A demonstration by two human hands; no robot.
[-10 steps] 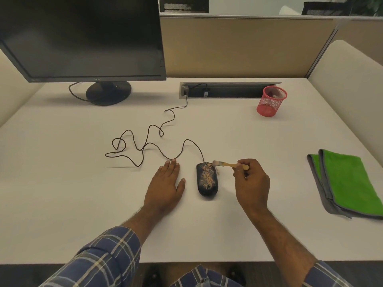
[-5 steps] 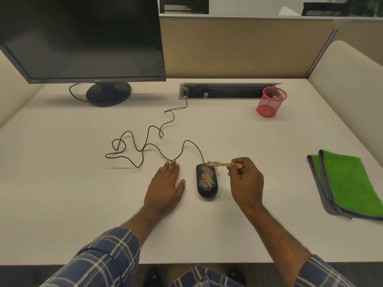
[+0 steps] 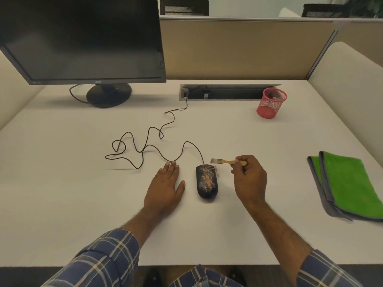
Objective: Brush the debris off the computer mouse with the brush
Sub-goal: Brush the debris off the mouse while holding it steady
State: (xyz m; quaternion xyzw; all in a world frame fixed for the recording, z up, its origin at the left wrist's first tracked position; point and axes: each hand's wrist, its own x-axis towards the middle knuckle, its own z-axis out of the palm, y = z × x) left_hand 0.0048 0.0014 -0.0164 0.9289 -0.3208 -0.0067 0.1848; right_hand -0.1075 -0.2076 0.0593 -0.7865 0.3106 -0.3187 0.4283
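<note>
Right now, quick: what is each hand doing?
Left hand: open, flat on the desk, holding nothing.
Right hand: closed round the brush, bristles just off the mouse.

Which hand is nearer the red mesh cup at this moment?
Right. The right hand, holding the brush, lies below and slightly left of the red mesh cup in the head view. The left hand rests flat on the desk, farther left, beyond the mouse.

monitor [image 3: 83, 38] top cropped, brush handle [image 3: 232, 161] partly hidden
</note>
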